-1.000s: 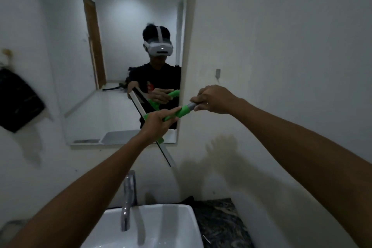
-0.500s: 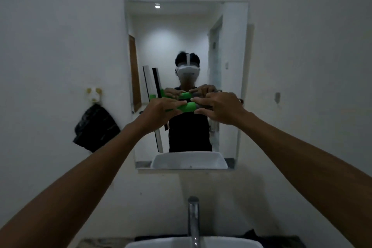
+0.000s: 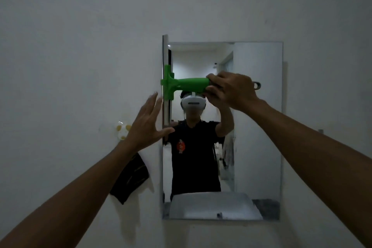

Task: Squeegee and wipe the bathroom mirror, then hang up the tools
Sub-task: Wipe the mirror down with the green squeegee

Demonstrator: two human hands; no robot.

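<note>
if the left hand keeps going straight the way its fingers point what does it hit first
Likely the squeegee blade at the mirror left edge; the open left hand points up beside it, depth unclear.

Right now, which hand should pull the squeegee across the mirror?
The right hand. It already grips the green squeegee by its handle, with the blade upright at the left edge of the mirror. The left hand is open and holds nothing.

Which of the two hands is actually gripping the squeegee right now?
The right hand, curled round the green squeegee handle. The left hand is spread open beside the blade, holding nothing.
</note>
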